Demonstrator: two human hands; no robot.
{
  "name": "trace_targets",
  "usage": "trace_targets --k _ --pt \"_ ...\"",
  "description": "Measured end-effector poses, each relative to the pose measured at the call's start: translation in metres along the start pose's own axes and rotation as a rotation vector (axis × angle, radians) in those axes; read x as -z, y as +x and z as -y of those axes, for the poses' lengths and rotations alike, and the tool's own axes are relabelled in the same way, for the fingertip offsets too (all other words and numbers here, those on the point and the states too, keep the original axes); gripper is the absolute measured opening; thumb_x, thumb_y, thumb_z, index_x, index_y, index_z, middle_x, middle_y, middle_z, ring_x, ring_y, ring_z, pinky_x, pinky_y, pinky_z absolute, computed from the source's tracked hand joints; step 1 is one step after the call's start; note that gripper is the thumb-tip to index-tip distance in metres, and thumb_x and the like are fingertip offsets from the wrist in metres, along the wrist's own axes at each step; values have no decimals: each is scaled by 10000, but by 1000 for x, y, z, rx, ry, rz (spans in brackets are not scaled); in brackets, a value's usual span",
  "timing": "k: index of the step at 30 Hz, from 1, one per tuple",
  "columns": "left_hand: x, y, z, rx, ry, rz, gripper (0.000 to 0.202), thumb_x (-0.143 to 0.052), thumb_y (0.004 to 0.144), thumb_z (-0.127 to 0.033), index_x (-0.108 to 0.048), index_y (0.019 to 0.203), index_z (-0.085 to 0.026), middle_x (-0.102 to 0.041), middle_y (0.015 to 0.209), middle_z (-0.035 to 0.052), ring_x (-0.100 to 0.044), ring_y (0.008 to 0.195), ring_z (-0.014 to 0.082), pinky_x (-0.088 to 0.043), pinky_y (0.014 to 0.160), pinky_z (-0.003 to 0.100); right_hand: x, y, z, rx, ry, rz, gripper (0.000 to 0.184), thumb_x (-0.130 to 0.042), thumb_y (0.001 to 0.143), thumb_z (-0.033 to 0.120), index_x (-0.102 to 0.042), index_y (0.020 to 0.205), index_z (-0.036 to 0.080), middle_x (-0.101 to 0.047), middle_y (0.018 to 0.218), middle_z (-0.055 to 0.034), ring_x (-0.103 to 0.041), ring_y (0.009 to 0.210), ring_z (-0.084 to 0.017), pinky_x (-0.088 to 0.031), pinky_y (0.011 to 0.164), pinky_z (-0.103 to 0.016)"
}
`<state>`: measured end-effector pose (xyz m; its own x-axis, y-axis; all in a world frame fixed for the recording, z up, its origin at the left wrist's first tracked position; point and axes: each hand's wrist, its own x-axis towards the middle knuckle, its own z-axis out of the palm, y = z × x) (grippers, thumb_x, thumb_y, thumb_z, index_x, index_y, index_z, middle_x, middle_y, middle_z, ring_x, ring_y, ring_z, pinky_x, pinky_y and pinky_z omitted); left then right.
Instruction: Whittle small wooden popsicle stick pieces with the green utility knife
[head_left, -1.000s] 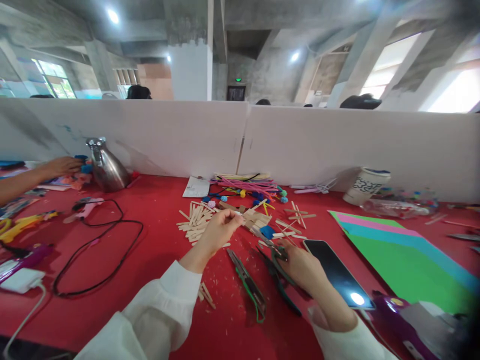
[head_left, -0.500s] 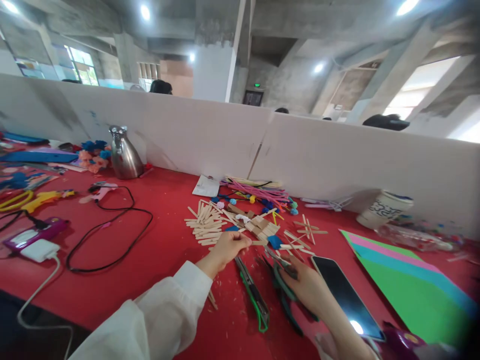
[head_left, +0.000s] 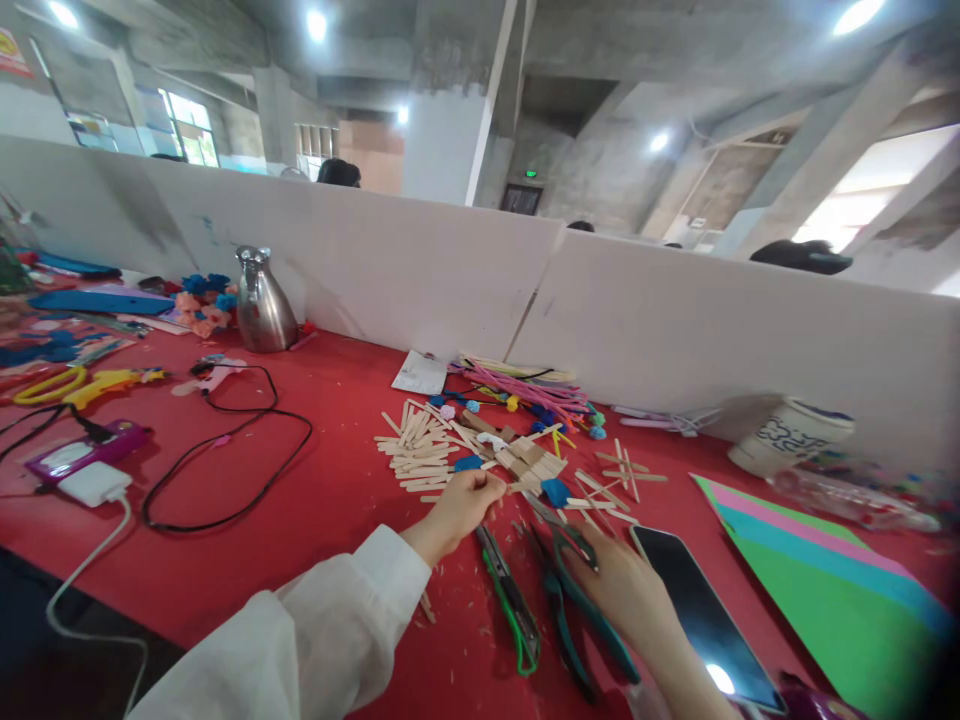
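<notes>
My left hand point(head_left: 466, 508) pinches a thin wooden craft stick point(head_left: 519, 487) between thumb and fingertips, its free end pointing right. In my right hand point(head_left: 626, 585) is a pair of scissors point(head_left: 559, 528), its blades angled up and left to the stick's free end. Whether the blades touch the stick I cannot tell. On the red table, a pair of pliers point(head_left: 574, 620) with teal handles lies below and partly beside my right hand. A green utility knife point(head_left: 510, 600) lies between my hands. Beyond them are a pile of craft sticks point(head_left: 420, 450) and a joined stick panel point(head_left: 536, 465).
A phone point(head_left: 697, 610) and coloured sheets point(head_left: 832, 600) lie to the right, near a tilted paper cup point(head_left: 791, 435). Pipe cleaners point(head_left: 525, 385) rest by the white partition point(head_left: 420, 260). Leftward are a steel jug point(head_left: 264, 305), a black cable point(head_left: 225, 525) and a power strip point(head_left: 90, 455).
The camera view has shifted slightly, so the table items appear farther right. The scissors show more plainly and have turned a little. My left hand still pinches the stick.
</notes>
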<state>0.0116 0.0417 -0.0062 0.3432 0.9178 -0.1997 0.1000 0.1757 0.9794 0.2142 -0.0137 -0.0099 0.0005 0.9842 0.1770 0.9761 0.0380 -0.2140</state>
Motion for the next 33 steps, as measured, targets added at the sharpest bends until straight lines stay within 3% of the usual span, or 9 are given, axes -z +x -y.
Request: trace_targets --k 3,5,6,8,11,17,23,27,33 --pt "-2 0 1 -12 27 28 348 -536 869 -339 -518 1168 -163 -554 1169 86 -576 983 207 -503 813 421 7 5 -3 69 13 -77 322 -413 819 371 -676 887 197 -707 941 -123 -639 924 -284 -455 828 -398" --pt "-4 -2 1 -30 47 55 316 -528 874 -343 -538 1125 -153 -582 1103 76 -593 921 186 -513 776 393 13 10 4 71 141 -142 375 -434 820 453 -656 972 193 -688 1005 -122 -617 950 -284 -449 840 -408" --pt "-5 -4 1 -44 57 68 278 -518 879 -338 -559 1069 -139 -606 1018 62 -601 841 162 -514 732 359 16 12 9 52 269 -132 408 -442 816 490 -641 1010 192 -696 940 -107 -634 853 -258 -474 770 -380" --pt "-8 -7 1 -79 82 86 207 -497 883 -308 -581 913 -121 -609 786 11 -564 640 108 -481 616 277 19 16 23 52 549 18 412 -488 787 512 -631 987 182 -692 816 -70 -634 700 -206 -489 652 -312" --pt "-8 -11 0 -142 138 82 162 -499 843 -259 -549 743 -142 -521 586 -47 -466 506 80 -391 522 220 15 17 39 106 696 114 328 -486 787 471 -635 746 182 -637 626 -19 -568 559 -157 -438 528 -253" --pt "-3 -21 -3 -272 303 47 104 -552 758 -247 -536 685 -175 -560 638 -21 -520 642 127 -368 580 226 9 10 43 111 757 133 286 -507 759 441 -622 684 189 -591 587 -2 -520 540 -143 -410 515 -241" --pt "-4 -23 -4 -322 411 33 175 -556 771 -342 -545 690 -188 -577 642 -8 -528 624 143 -355 570 237 11 8 42 119 750 202 292 -500 757 448 -590 652 191 -514 555 13 -460 513 -129 -374 485 -235" --pt "7 -18 -6 -348 455 -15 152 -572 742 -323 -545 658 -200 -568 623 -13 -512 599 139 -343 555 237 16 9 31 82 748 182 309 -491 777 459 -564 644 190 -469 533 28 -419 485 -110 -344 458 -224" --pt "37 -5 -12 -343 434 -182 285 -429 809 -412 -482 617 -209 -462 515 -41 -444 521 133 -335 539 250 24 22 -24 -150 628 -122 389 -425 812 486 -601 724 150 -499 535 20 -465 510 -116 -371 492 -233"
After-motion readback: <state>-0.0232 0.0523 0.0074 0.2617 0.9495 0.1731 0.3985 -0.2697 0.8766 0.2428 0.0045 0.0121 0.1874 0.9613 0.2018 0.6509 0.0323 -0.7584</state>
